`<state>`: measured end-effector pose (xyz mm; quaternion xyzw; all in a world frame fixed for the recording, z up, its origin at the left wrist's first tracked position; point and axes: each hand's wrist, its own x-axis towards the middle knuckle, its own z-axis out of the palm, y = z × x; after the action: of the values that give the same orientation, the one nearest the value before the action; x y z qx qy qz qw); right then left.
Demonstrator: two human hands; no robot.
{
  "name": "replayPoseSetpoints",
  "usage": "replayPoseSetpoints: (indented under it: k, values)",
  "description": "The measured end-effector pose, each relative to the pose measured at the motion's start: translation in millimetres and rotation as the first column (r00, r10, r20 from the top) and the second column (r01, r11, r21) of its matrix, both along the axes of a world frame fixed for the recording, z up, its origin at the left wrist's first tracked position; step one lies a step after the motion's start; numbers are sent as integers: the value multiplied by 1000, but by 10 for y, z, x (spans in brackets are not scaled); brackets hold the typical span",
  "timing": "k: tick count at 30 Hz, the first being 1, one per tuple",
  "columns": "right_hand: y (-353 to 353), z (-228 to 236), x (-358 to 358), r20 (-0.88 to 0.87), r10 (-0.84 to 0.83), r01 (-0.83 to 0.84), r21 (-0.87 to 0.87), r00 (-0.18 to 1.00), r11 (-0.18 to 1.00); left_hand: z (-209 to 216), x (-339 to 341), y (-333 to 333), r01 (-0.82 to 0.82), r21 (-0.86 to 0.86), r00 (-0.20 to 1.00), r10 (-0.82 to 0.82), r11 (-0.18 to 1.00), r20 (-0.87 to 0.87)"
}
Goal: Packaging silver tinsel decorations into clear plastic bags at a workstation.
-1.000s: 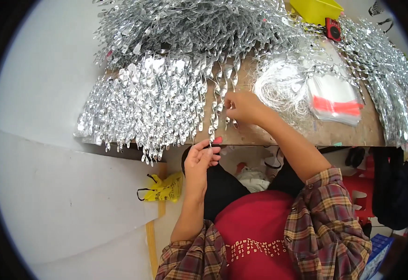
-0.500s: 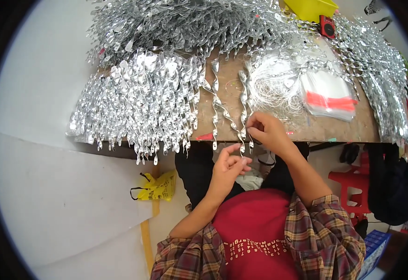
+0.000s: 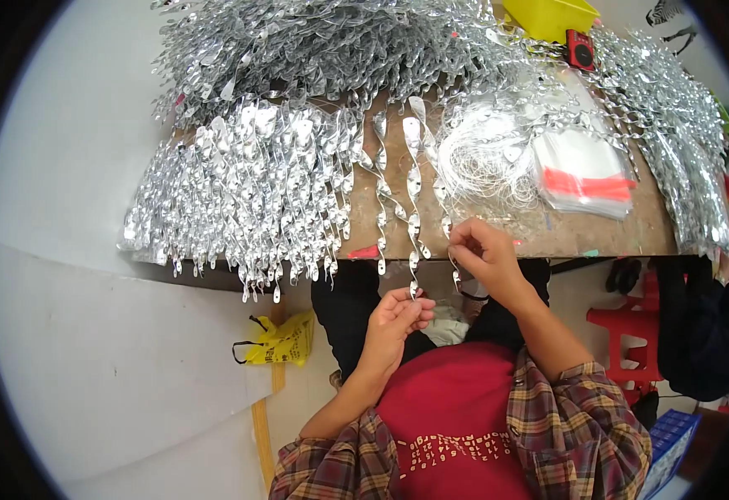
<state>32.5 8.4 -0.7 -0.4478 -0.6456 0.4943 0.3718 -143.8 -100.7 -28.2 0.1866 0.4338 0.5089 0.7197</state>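
A silver twisted foil strip (image 3: 414, 183) hangs down past the table's front edge. The thumb and fingers of my left hand (image 3: 394, 323) are closed on its lower tip. To the right runs a second twisted strip (image 3: 442, 193), with my right hand (image 3: 488, 257) pinched at it near the edge; its end dangles below those fingers. Left of both, another twisted strip (image 3: 382, 212) lies on the brown table (image 3: 498, 227) with a further one slanting across beside it. A dense bundle of silver strips (image 3: 256, 183) drapes over the edge farther left.
A large heap of silver strips (image 3: 323, 50) covers the back. White cord (image 3: 485, 158) lies beside clear plastic bags (image 3: 585, 187) with a red band. A small red radio (image 3: 580, 50) stands by a yellow bin (image 3: 552, 18). Red stool (image 3: 631, 329) and seated person at right.
My left hand has moved slightly left and down, drawing a strip straight and away from the other. My right hand has shifted a little right and lower.
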Motion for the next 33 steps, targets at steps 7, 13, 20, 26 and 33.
replayPoseSetpoints:
  k: [7,13,20,26,33]
  values:
    - [45,-94,43,-380,-44,-20,-164,924,986,-130,-9,-43,23,-56,959,-7,998,283]
    - [95,-78,114,-320,-87,59,-95,943,994,-180,-24,-129,49,-41,952,-34,998,306]
    - [24,-46,148,-344,-25,2,-67,939,998,-171,12,-45,5,-24,963,2,1000,268]
    - [-192,-70,114,-316,22,-70,-140,948,988,-76,121,208,-2,47,973,-8,999,229]
    - [-179,-60,191,-297,18,-53,-113,955,992,28,223,253,-3,46,988,-4,999,153]
